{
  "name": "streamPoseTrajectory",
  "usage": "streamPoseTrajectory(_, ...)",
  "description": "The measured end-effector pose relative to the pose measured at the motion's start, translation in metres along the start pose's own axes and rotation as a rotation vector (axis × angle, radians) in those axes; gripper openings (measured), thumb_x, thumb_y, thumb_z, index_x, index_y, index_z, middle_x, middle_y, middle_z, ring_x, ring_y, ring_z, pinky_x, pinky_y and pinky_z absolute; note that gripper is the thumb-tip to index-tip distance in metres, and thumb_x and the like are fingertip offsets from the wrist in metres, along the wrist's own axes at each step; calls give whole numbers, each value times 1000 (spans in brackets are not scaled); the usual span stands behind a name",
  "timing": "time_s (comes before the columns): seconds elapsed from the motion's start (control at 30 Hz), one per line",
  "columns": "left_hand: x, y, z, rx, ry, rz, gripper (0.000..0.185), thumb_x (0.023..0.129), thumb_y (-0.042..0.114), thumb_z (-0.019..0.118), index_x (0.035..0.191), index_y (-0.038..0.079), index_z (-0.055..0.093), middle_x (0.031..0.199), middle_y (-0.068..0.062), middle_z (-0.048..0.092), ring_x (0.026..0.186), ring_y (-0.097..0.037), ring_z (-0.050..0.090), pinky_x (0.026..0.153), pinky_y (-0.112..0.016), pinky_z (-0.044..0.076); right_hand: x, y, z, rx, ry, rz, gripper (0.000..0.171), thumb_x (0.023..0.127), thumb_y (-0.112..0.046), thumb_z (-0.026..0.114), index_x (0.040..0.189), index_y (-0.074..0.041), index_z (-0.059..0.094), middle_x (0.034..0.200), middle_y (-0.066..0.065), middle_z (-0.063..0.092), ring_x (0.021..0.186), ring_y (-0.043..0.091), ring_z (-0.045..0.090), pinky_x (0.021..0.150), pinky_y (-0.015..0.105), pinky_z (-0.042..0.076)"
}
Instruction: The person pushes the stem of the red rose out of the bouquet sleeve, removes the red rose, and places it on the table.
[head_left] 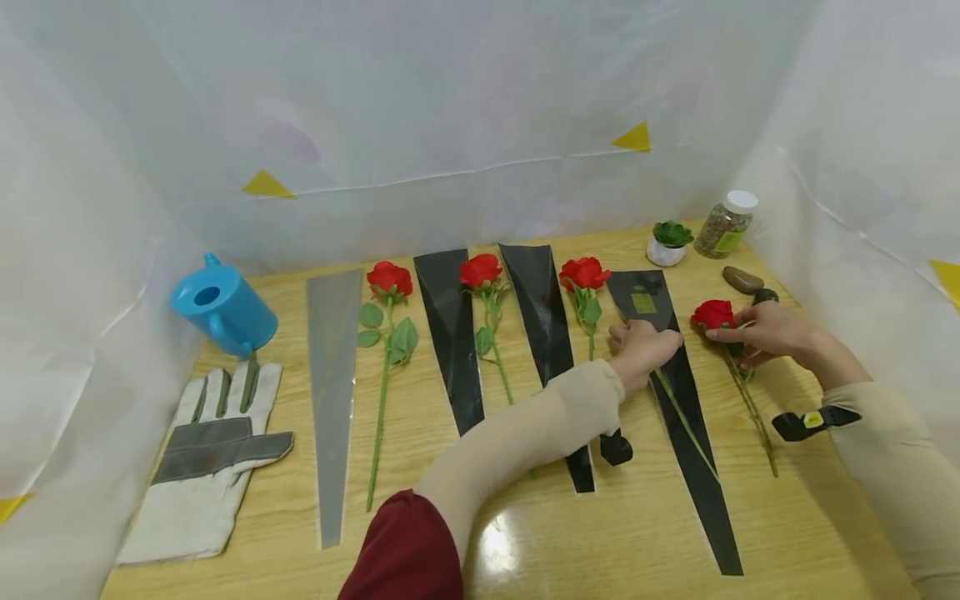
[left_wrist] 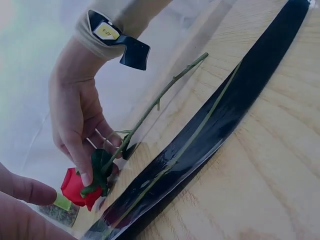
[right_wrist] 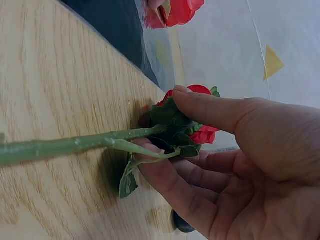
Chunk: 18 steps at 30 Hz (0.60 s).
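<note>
Our right hand (right_wrist: 235, 150) pinches 1 rose (right_wrist: 187, 120) at its head, stem trailing toward lower frame; left hand (head_left: 641, 350) presses the black sleeve (head_left: 675, 392) beside it.

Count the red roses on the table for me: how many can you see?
4: the left rose beside the clear sleeve, the second rose and third rose between black sleeves, and the far-right rose held by the right hand.

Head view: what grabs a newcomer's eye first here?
The row of red roses alternating with dark cone sleeves across the wooden table, with the right hand pinching the rightmost rose by its head. Beside it, the left hand rests on the rightmost black sleeve. At far left, a blue watering can stands behind a grey-and-white work glove.
</note>
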<state>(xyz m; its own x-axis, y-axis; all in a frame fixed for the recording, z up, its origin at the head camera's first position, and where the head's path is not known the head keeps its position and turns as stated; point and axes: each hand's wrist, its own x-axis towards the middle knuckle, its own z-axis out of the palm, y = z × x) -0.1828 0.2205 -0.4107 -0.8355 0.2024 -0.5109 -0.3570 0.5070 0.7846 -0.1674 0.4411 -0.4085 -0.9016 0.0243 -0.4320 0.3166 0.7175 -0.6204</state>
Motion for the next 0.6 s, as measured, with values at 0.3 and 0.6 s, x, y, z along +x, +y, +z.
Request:
streamPoseTrajectory(0.3, -2, -1, -7, 55, 35, -22, 66, 88, 38, 68, 144, 16, 42, 127, -7, 35, 124, -25, 33, 91, -42, 40, 0, -1, -2, -74, 26, -2, 84, 90, -48, 71, 129, 20, 41, 86, 12, 65, 71, 25, 69, 67, 36, 58)
streamPoseTrajectory(0.6, -16, -4, -16, 87, -18, 26, 72, 86, 40, 71, 146, 16, 39, 135, -7, 36, 131, -22, 33, 99, -40, 37, -6, -6, -11, -171, 58, -20, 88, 92, -52, 66, 131, 22, 40, 81, 11, 70, 76, 29, 71, 71, 44, 57)
